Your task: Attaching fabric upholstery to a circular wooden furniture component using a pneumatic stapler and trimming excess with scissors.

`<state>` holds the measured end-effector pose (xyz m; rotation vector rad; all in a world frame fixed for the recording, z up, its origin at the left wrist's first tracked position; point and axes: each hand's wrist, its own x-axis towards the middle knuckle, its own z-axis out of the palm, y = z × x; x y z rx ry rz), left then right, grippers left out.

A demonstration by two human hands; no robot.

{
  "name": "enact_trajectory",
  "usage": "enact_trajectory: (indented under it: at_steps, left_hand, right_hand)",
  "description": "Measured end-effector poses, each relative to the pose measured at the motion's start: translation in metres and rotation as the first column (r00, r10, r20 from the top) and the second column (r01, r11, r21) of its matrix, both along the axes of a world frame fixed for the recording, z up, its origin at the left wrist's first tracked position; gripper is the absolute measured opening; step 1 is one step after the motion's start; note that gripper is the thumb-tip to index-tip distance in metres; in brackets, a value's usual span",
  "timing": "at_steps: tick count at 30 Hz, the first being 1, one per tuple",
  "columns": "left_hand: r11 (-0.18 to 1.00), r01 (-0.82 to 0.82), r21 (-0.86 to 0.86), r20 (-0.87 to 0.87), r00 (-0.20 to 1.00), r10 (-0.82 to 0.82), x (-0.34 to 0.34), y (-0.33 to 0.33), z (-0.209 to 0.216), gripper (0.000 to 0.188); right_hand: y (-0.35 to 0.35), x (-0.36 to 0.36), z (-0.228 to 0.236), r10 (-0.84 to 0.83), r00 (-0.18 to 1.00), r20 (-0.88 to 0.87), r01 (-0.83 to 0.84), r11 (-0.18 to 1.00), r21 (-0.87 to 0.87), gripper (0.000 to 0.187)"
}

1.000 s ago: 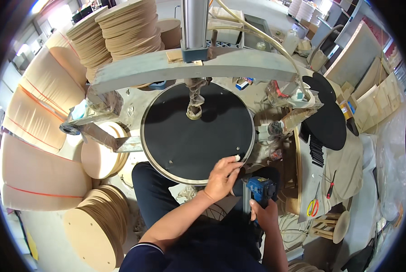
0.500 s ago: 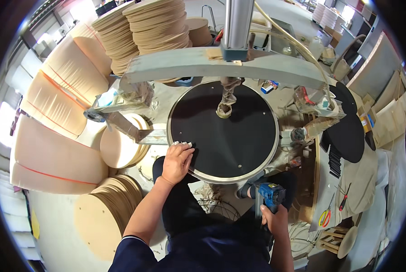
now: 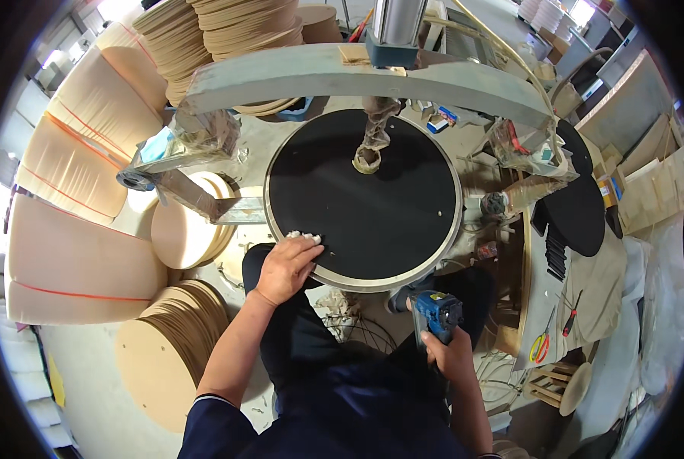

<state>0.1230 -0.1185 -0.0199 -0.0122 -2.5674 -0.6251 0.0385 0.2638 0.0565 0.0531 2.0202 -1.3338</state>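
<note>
A round black-covered disc [image 3: 365, 222] with a pale rim lies before me, under a curved grey frame. My left hand [image 3: 287, 269] rests at its near-left edge, fingers close together and curled over the rim. Under those fingertips is a small crumpled white piece [image 3: 305, 237], partly covered, whose kind I cannot make out. In my right hand [image 3: 450, 353], above my right thigh, is a blue staple gun [image 3: 438, 310], held by its grip. The tool is apart from the disc, near its close right edge.
The grey frame [image 3: 296, 76] arches over the disc, with a wrapped central post [image 3: 374, 134]. Stacked round boards [image 3: 154, 367] stand at left, beside wrapped pale curved panels [image 3: 74, 260]. Scissors [image 3: 541, 348], a screwdriver [image 3: 572, 315] and black strips [image 3: 556, 256] lie on the right-hand bench.
The disc has turned clockwise, its small pale spots shifting round. The whole view has shifted slightly. My left hand stays at the near-left rim; my right hand still grips the staple gun.
</note>
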Motion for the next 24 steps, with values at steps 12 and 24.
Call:
enact_trajectory:
  at_steps: [12,24]
  left_hand:
    - [0.994,-0.023,-0.111,-0.134,0.991,0.008,-0.024,0.078,-0.016,0.028]
    - [0.994,0.048,-0.102,-0.022,0.999,-0.050,-0.051,0.111,0.000,0.030]
  right_hand:
    - [0.006,-0.001,-0.004,0.020,1.000,-0.024,-0.018,0.998,0.056,0.027]
    - [0.012,-0.005,-0.012,0.049,0.999,-0.022,-0.048,0.998,0.034,0.030]
